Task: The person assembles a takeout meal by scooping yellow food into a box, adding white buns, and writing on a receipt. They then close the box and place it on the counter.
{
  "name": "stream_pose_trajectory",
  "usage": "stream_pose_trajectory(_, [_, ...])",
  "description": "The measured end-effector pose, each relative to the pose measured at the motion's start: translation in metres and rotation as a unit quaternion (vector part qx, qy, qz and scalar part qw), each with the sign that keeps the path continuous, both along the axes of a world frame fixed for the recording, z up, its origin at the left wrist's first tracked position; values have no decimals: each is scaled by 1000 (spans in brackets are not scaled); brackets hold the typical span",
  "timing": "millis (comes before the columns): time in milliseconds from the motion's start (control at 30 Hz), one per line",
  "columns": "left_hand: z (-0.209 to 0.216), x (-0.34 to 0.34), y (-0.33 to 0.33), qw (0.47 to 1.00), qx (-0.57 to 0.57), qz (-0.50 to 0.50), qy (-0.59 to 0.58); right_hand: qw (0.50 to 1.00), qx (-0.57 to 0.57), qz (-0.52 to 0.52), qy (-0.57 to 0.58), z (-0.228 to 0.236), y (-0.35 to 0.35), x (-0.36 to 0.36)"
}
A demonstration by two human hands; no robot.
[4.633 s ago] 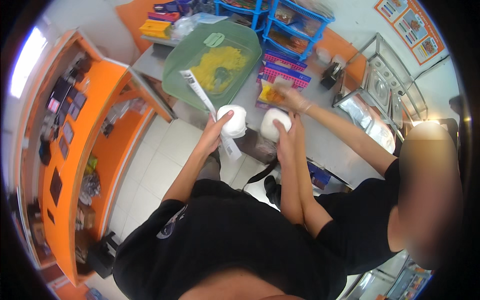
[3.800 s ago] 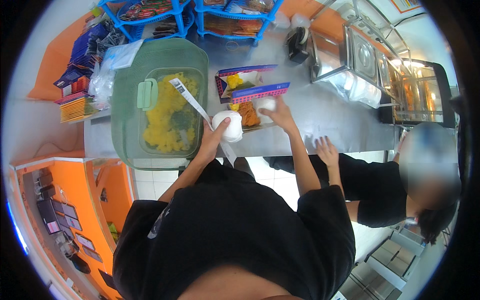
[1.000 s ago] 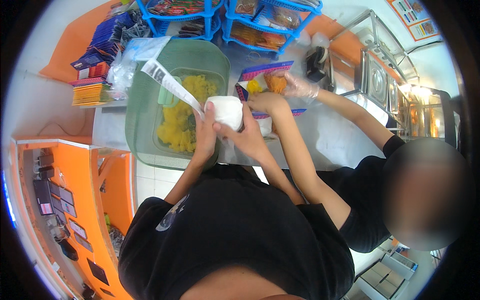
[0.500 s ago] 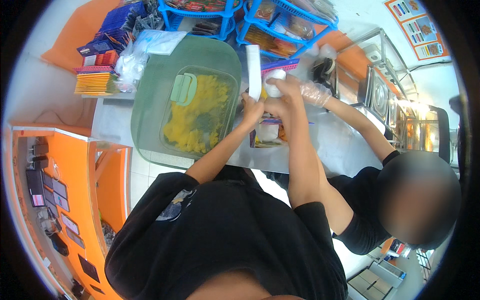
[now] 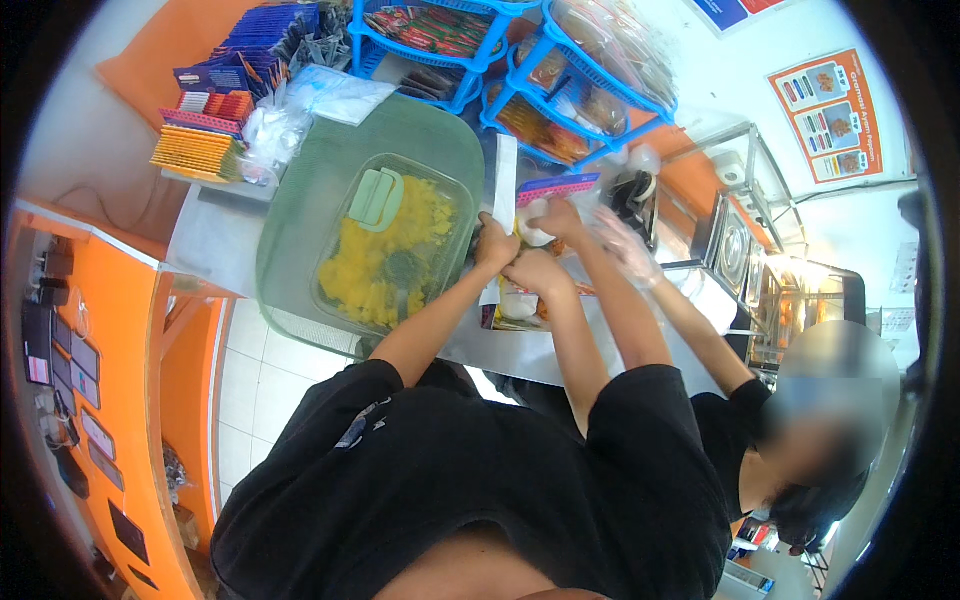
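My left hand [image 5: 497,245] and my right hand [image 5: 536,272] are pressed together at the right rim of a green-tinted tub [image 5: 300,250]. Both close around a small white cup [image 5: 530,236], which is mostly hidden by my fingers. A long white paper strip [image 5: 505,175] stands up from the cup. Inside the tub, a clear container [image 5: 395,255] holds yellow food, with a pale green scoop [image 5: 376,197] lying on it. Just beyond my hands, a co-worker's bare hand [image 5: 560,215] and clear-gloved hand [image 5: 620,235] reach over a pink and blue packet [image 5: 555,186].
Blue wire baskets [image 5: 520,75] full of packets line the back of the grey counter [image 5: 215,240]. Stacked orange and red packets [image 5: 197,150] sit at the far left. Metal warming trays [image 5: 740,245] stand at the right, an orange shelf unit [image 5: 110,330] at my left. The co-worker stands close at my right.
My hands and the cup have shifted slightly toward the tub's right rim, and my right hand now lies below the left. The co-worker's gloved hand has come closer.
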State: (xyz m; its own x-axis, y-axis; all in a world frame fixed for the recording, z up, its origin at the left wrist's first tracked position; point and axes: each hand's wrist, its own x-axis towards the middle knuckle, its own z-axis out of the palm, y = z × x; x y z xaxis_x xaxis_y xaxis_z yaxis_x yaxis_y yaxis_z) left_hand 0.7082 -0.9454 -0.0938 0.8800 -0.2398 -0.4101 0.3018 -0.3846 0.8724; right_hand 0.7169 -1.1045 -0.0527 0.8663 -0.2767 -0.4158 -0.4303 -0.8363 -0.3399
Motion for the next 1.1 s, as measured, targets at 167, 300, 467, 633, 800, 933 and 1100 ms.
stream_pose_trajectory(167, [1, 1, 4, 1000, -26, 7, -7, 969, 243, -41, 5, -9, -16, -23])
stream_pose_trajectory(300, [2, -1, 5, 1000, -14, -1, -25, 988, -119, 39, -87, -11, -8, -33])
stream_pose_trajectory(467, [2, -5, 2, 997, 7, -3, -76, 976, -185, 72, -93, -17, -7, -43])
stream_pose_trajectory(633, [9, 10, 0, 989, 56, -57, -123, 967, 75, -36, -241, 16, -29, -60])
stream_pose_trajectory(800, [66, 14, 34, 985, -32, -104, -136, 923, 251, -207, -204, 95, -55, -124])
stream_pose_trajectory(933, [121, -16, 85, 947, -304, -81, 58, 902, 230, -50, -363, 120, -44, -99])
stream_pose_trajectory(1100, [138, -84, 122, 954, -288, -46, 72, 878, 89, 69, -464, 107, -35, 76])
